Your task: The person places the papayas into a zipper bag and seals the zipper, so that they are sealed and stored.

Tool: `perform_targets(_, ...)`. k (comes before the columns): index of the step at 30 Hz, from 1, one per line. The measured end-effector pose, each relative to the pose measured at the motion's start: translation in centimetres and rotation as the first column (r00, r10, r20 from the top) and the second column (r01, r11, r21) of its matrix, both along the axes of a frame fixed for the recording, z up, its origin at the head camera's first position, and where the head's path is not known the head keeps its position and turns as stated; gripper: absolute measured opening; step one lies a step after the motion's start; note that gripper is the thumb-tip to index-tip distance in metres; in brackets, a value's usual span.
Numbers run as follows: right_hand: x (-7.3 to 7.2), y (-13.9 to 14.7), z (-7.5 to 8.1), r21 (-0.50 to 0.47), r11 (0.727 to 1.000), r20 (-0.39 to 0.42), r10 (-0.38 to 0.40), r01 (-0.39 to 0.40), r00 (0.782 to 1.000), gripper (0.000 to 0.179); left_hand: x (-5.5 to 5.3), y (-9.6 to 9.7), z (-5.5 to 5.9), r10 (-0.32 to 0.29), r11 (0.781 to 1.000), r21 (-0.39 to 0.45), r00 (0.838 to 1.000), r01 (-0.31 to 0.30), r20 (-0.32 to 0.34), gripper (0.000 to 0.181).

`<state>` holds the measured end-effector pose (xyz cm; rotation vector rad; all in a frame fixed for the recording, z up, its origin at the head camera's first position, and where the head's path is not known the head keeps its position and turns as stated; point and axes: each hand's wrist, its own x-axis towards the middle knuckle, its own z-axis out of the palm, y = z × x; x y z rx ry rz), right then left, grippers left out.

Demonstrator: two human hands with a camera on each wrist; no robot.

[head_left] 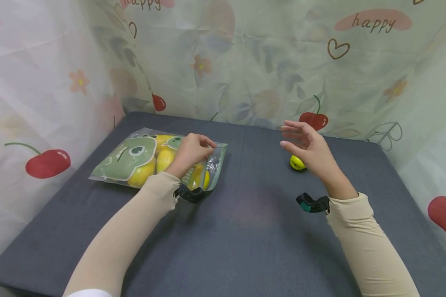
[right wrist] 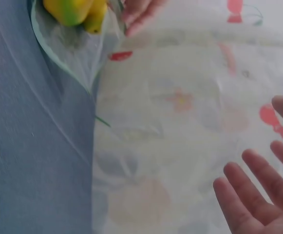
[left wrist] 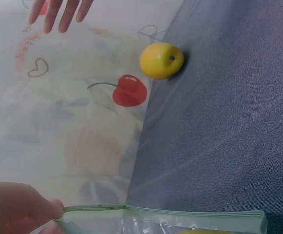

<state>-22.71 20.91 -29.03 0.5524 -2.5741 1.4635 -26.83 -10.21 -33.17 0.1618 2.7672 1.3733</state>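
Note:
A clear zip bag (head_left: 131, 153) with a green dinosaur print lies on the left of the table, with several yellow fruits (head_left: 165, 159) inside. My left hand (head_left: 192, 152) pinches the upper rim of its mouth, and the rim (left wrist: 195, 213) stretches away from the thumb in the left wrist view. From the right wrist view the mouth gapes, with yellow fruit showing within. My right hand (head_left: 307, 149) hovers over the table's right side, fingers spread and holding nothing. Just beyond it sits a loose yellow fruit (head_left: 297, 163), apple-like in the left wrist view and partly hidden by the hand in the head view.
The dark grey table (head_left: 238, 247) carries the bag and the loose fruit. A patterned curtain (head_left: 245, 62) hangs along its back edge and on both sides. A thin looped cord (head_left: 388, 134) shows at the back right corner.

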Motion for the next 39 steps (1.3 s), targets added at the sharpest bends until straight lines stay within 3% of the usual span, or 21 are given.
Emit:
perform_targets(5, -0.2, 1.5, -0.1, -0.062, 0.993, -0.041, -0.107, 0.104, 0.993, 0.052, -0.1, 0.0, 0.0, -0.002, 1.0, -0.001, 1.0, 0.002, 0.003, 0.024)
perform_targets(11, -0.8, 3.0, -1.1, -0.08, 0.968, -0.035, -0.241, 0.238, 0.97, 0.053, -0.2, 0.1, -0.1, -0.002, 1.0, -0.009, 1.0, 0.002, -0.002, 0.025)
perform_targets(20, -2.3, 4.8, -4.0, 0.002, 0.918, 0.072, -0.395, 0.396, 0.916, 0.064, -0.1, 0.1, -0.1, 0.0, 1.0, -0.008, 1.0, 0.0, 0.003, 0.025)
perform_targets(31, -4.6, 7.0, -7.9, 0.194, 0.884, 0.205, -0.461, 0.425, 0.864, 0.071, -0.1, 0.2, -0.1, 0.007, 1.0, -0.008, 1.0, -0.007, -0.005, 0.024)
perform_targets(39, -6.1, 7.4, -9.3, 0.287, 0.877, 0.272, -0.459, 0.384, 0.845, 0.083, -0.1, 0.2, 0.0, 0.011, 1.0, -0.019, 1.0, -0.011, 0.008, 0.024)
